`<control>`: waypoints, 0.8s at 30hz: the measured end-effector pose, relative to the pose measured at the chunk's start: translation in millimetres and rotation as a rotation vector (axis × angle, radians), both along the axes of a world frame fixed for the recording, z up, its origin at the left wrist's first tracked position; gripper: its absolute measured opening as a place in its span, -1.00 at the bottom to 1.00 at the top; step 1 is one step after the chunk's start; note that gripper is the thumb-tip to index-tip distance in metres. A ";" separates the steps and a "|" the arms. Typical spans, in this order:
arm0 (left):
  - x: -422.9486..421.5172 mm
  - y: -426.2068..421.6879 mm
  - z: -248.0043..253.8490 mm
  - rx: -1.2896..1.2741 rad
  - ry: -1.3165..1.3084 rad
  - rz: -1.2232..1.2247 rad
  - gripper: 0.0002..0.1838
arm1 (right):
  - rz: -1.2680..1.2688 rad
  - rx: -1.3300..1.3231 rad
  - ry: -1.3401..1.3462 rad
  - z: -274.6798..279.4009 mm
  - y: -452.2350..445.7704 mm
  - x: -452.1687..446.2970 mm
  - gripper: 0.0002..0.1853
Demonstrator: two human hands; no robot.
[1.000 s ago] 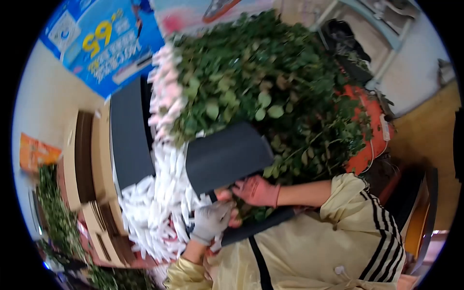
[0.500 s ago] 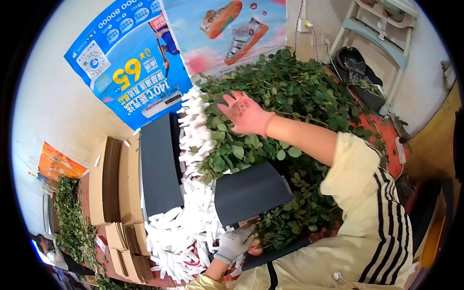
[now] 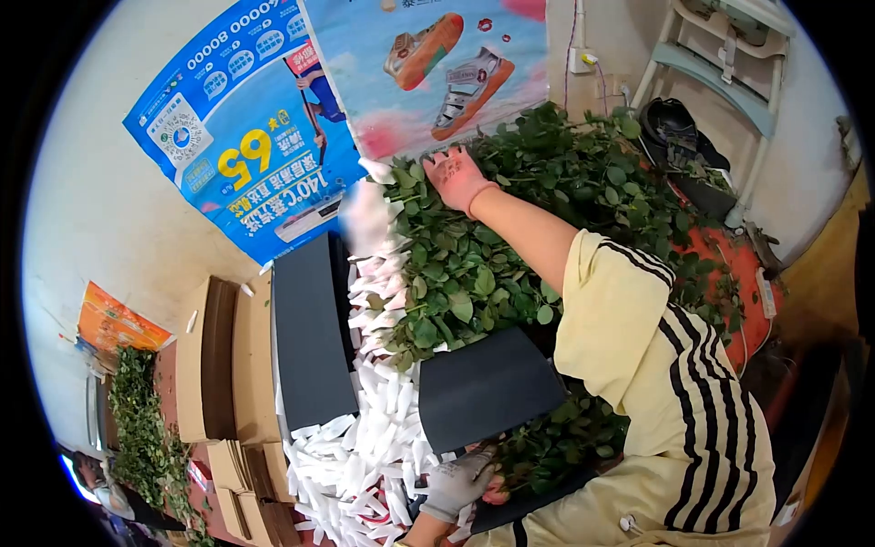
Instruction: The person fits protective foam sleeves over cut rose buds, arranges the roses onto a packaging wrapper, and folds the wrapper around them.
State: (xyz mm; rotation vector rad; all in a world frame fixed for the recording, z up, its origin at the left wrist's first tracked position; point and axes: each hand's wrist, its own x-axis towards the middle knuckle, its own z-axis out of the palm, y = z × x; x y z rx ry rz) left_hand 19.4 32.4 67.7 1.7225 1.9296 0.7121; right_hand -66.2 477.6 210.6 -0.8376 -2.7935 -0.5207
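Note:
My right hand, in a pink glove, is at the far end of a thick layer of leafy rose stems. Its fingers curl down into the leaves, their tips partly hidden. In a grey-white glove, my left hand is low in view by the near edge of a black sheet. Its bent fingers are partly covered, and what they hold is unclear. A pink rose touches that hand. White sleeves lie in a dense band left of the leaves, one blurred white shape above them.
Another black sheet lies left of the white band. Beyond it stand cardboard boxes and folded card pieces. Posters hang at the back wall. A white chair is at the far right; another person appears lower left.
My right hand has moved to the far edge of the leaves, its fingers now bent rather than spread. A blurred white shape has appeared by the sleeves. My left hand stays beside the rose.

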 end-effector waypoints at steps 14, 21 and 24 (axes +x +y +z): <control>-1.2 1.0 -5.6 -0.087 -0.012 -0.002 -0.67 | 0.138 0.300 0.359 57.4 63.9 51.4 -0.59; 0.6 -1.0 -6.7 -0.067 -0.023 -0.001 -0.60 | 0.246 0.318 0.686 106.1 38.7 100.9 -0.62; 3.5 1.5 -8.5 -0.086 0.008 -0.013 -0.63 | 0.275 0.285 0.317 10.7 -2.9 74.5 -0.89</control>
